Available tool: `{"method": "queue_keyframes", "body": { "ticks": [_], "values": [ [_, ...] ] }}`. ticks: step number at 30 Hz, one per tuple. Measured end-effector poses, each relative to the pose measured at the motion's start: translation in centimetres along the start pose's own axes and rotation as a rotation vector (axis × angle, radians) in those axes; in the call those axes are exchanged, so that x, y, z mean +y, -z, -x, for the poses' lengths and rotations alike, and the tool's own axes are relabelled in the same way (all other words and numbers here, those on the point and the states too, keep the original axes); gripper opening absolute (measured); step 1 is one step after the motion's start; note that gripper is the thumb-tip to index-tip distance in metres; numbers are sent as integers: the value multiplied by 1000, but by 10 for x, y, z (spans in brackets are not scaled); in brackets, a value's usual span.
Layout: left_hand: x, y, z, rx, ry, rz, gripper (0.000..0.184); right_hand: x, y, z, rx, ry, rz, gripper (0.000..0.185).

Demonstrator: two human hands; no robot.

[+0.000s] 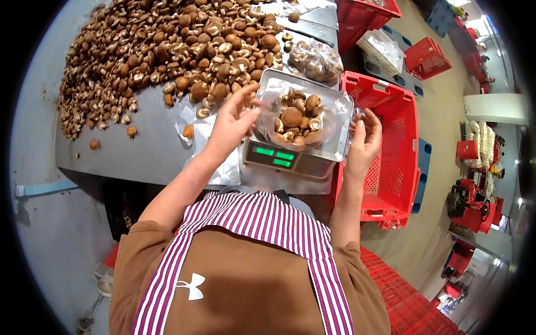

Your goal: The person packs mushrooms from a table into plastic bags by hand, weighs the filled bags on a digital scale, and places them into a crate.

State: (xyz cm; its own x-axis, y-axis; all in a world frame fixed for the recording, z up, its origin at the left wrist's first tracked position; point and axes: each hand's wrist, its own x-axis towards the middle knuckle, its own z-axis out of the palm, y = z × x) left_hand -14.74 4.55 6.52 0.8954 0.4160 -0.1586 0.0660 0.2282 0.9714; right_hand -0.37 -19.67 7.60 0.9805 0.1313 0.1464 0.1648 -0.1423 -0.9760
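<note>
A clear plastic bag of brown mushrooms lies with its mouth up on the metal pan of a digital scale. The scale's green display is lit, but its digits are too small to read. My left hand is at the bag's left side by the pan's edge, thumb and fingers apart. At the right side of the bag, my right hand has its fingers curled round a bit of clear film at the bag's edge. Its fingertips are partly hidden.
A large heap of mushrooms covers the table's far left. Behind the scale rests a filled, tied bag. A red crate stands right of the scale, with more red crates beyond on the floor.
</note>
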Motion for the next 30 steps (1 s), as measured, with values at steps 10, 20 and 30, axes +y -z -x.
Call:
{"method": "queue_keyframes", "body": {
  "ticks": [10,20,30],
  "values": [
    [67,-75,16,-200,-607,-250,20,-31,-34,15,-154,502,637,62],
    [-24,-62,-52,-191,-560,-1257,22,35,-23,17,-96,457,1035,77],
    [-35,-40,-50,-176,-428,-1306,35,40,9,16,-119,331,604,53]
  ]
}}
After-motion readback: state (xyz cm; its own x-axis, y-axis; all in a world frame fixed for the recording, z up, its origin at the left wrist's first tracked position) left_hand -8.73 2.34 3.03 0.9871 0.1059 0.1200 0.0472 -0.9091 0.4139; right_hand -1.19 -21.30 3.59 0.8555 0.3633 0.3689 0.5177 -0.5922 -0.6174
